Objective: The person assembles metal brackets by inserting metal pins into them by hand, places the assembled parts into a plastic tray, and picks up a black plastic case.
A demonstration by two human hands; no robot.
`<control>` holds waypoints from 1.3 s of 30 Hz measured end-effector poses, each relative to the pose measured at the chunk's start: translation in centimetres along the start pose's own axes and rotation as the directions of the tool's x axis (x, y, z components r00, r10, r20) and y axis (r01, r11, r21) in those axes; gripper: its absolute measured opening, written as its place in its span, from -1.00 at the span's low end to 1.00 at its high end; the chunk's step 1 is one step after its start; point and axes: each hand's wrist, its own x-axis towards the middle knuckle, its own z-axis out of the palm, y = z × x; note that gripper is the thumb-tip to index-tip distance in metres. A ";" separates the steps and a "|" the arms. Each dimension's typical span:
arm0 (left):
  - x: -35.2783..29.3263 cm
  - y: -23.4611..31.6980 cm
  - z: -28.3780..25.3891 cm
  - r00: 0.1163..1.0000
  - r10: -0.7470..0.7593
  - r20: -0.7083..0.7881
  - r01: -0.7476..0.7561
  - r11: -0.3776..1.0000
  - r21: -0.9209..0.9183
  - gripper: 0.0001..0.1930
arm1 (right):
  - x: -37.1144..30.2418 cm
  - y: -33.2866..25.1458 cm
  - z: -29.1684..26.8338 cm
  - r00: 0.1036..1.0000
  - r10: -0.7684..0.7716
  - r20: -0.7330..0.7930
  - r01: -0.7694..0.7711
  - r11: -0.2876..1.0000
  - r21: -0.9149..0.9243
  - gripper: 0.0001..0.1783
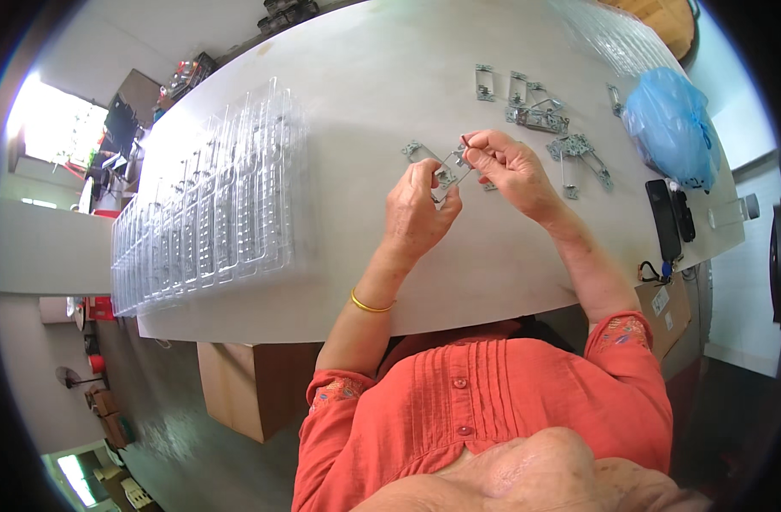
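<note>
Above the white table, both hands are on a small rectangular metal bracket point(455, 171). My left hand point(416, 209) pinches its near left end between thumb and fingers. At its far right end, the thumb and fingers of my right hand point(511, 173) are closed on it, covering that corner. A thin reddish bit shows at the right fingertips; its kind is too small to tell. Another metal bracket point(413, 149) lies just beyond my left hand. Several similar brackets point(540, 118) lie loosely grouped beyond and to the right of my right hand, some overlapping.
Clear plastic compartment trays point(228, 205), holding rows of small parts, cover the table's left side. A blue plastic bag point(670, 124) sits at the right, with a black phone point(662, 218) nearer me. Clear plastic sheeting point(612, 38) lies at the far right; a cardboard box point(249, 384) stands below the front edge.
</note>
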 end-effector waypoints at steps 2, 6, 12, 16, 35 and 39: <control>-0.4 -0.6 -0.1 0.996 0.077 -0.048 -0.074 0.996 0.058 -0.62 | 0.5 0.2 0.5 0.994 0.092 0.062 -0.074 0.965 -0.251 -0.84; -0.3 -0.6 -0.2 0.993 0.107 -0.049 -0.103 0.991 0.081 -0.61 | 0.3 1.2 0.8 0.997 0.029 0.073 -0.011 0.972 -0.235 -0.86; -0.2 -0.4 -0.5 0.999 0.044 -0.023 -0.046 0.992 -0.117 -0.64 | -0.6 2.0 0.6 0.998 -0.068 0.018 0.068 0.998 -0.009 -0.92; 0.1 -0.1 -1.8 0.886 -0.306 0.347 0.458 0.690 -0.560 -0.76 | -1.0 2.8 0.4 0.995 -0.095 0.037 0.093 0.994 0.056 -0.92; 0.5 -0.8 -2.3 0.819 -0.320 0.476 0.564 0.298 -0.770 -0.76 | -1.7 1.6 1.2 0.998 -0.067 0.013 0.068 0.984 -0.163 -0.97; 0.3 -0.9 -2.3 0.843 -0.311 0.438 0.537 0.466 -0.703 -0.77 | -1.7 1.4 1.2 1.000 -0.023 -0.013 0.021 0.987 -0.159 -0.96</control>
